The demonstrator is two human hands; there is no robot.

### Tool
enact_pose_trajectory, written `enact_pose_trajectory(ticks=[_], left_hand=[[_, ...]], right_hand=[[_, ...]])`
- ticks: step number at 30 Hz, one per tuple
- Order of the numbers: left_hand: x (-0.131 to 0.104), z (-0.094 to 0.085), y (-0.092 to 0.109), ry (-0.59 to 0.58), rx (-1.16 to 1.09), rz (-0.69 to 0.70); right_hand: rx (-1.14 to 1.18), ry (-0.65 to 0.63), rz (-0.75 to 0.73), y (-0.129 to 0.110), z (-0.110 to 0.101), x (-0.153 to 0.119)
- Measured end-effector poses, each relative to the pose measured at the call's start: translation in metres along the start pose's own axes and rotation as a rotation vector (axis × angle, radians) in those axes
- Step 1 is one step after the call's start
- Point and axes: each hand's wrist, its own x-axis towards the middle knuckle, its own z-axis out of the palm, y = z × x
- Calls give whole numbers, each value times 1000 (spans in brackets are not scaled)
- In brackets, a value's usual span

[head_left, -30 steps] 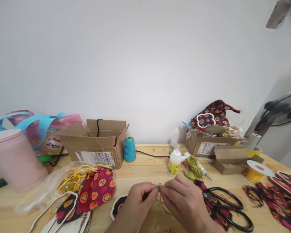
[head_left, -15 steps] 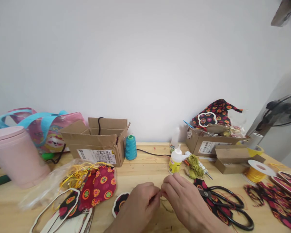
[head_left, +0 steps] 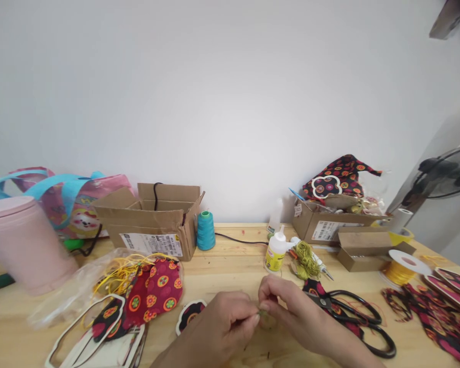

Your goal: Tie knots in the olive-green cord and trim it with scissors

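Green cord (head_left: 261,312) lies at the meeting point of my fingertips, above the wooden tabletop (head_left: 230,271); my left hand (head_left: 230,319) and right hand (head_left: 291,309) are each narrowed to a thumb-and-finger pinch on it; black-handled scissors (head_left: 325,302) rest just beside my right hand

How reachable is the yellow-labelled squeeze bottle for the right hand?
Probably yes: the yellow-labelled squeeze bottle stands just beyond the right hand, with nothing visible between them, though that hand seems occupied with green cord.
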Motion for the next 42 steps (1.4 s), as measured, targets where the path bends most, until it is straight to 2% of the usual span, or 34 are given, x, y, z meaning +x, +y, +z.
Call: enact_pose_trajectory(ticks=[4, 9, 20, 24, 26, 28, 30, 32, 34, 35, 39, 42], left_hand=[[0, 4, -2, 88, 84, -15], [-2, 4, -2, 189, 144, -60], [1, 7, -5, 344, -1, -107], [3, 8, -5, 372, -111, -119], [3, 7, -6, 399, -191, -145], [4, 6, -8, 435, -230, -187], [5, 6, -10, 458, -212, -210], [5, 6, -11, 444, -165, -205], [5, 7, -10, 424, -130, -196], [5, 8, -10, 419, -122, -194], [5, 10, -9, 423, -116, -189], [5, 11, -9, 412, -107, -183]], right_hand=[[168, 56, 75, 4, 9, 0], [182, 176, 95, 2, 16, 4], [519, 153, 227, 5, 27, 8], [653, 61, 276, 11, 33, 8], [578, 60, 298, 13, 32, 8], [404, 183, 286, 12, 28, 6], [203, 356, 173, 5, 22, 5], [24, 439, -38, -4, 18, 3], [-121, 429, -185, -12, 17, 2], [-179, 422, -198, -14, 18, 2], [-317, 444, -119, -10, 24, 4], [-356, 459, -153, -5, 26, 5]])
